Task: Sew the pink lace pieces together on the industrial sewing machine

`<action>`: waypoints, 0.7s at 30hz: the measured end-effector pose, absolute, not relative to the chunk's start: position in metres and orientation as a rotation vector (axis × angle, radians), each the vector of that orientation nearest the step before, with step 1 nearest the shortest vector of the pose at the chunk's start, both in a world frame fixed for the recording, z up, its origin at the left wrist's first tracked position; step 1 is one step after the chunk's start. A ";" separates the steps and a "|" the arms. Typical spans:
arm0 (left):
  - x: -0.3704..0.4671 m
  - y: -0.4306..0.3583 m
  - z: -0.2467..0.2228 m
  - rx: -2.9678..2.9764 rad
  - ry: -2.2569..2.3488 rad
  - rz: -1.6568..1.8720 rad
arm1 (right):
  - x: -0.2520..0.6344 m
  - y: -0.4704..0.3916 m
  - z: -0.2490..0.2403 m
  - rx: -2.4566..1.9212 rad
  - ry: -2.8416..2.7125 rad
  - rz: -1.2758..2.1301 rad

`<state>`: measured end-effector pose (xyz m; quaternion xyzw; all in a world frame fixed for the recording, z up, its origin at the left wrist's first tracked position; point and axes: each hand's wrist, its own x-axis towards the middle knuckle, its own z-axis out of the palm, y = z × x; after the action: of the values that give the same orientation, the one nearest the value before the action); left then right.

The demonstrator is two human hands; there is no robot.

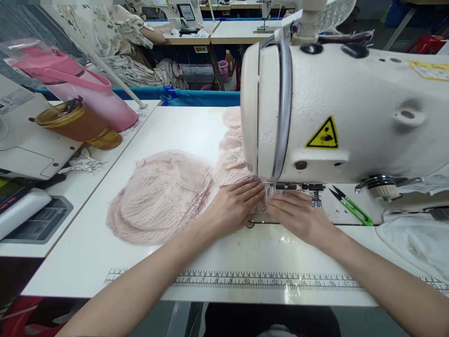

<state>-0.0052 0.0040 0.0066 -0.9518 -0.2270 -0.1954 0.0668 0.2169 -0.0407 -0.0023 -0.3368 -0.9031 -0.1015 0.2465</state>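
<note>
Pale pink lace fabric lies gathered on the table and runs under the head of a white sewing machine. My left hand rests flat on the lace, just left of the needle area, fingers stretched out side by side. On the right of the needle area, my right hand lies with its fingers extended against the lace edge. Both thumbs are mostly hidden. A strip of lace shows between my fingertips. The needle tip cannot be made out.
A pile of pink lace pieces lies left of my hands. Green-handled thread snips sit right of the needle. White cloth lies farther right. A pink bottle and brown cup stand left. Another person's sleeve shows behind.
</note>
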 end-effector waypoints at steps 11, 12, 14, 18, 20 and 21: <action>-0.005 0.004 0.007 -2.904 -0.788 -0.529 | 0.218 -0.037 -0.007 -0.927 -2.427 -0.290; -0.005 0.004 0.007 -2.909 -0.798 -0.524 | 0.218 -0.037 -0.007 -0.941 -2.425 -0.298; -0.005 0.003 0.006 -2.900 -0.811 -0.522 | 0.219 -0.037 -0.009 -0.981 -2.425 -0.315; -0.003 0.001 0.006 -2.859 -0.826 -0.493 | 0.220 -0.039 -0.010 -1.112 -2.445 -0.269; -0.002 0.000 0.006 -2.850 -0.834 -0.473 | 0.220 -0.040 -0.008 -1.217 -2.448 -0.222; -0.002 0.000 0.006 -2.847 -0.838 -0.466 | 0.220 -0.041 -0.007 -1.256 -2.445 -0.207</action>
<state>-0.0015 -0.0004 0.0062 -0.9455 -0.2783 -0.1547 0.0689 0.2200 -0.0405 -0.0072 -0.4471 -0.8707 -0.0738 0.1913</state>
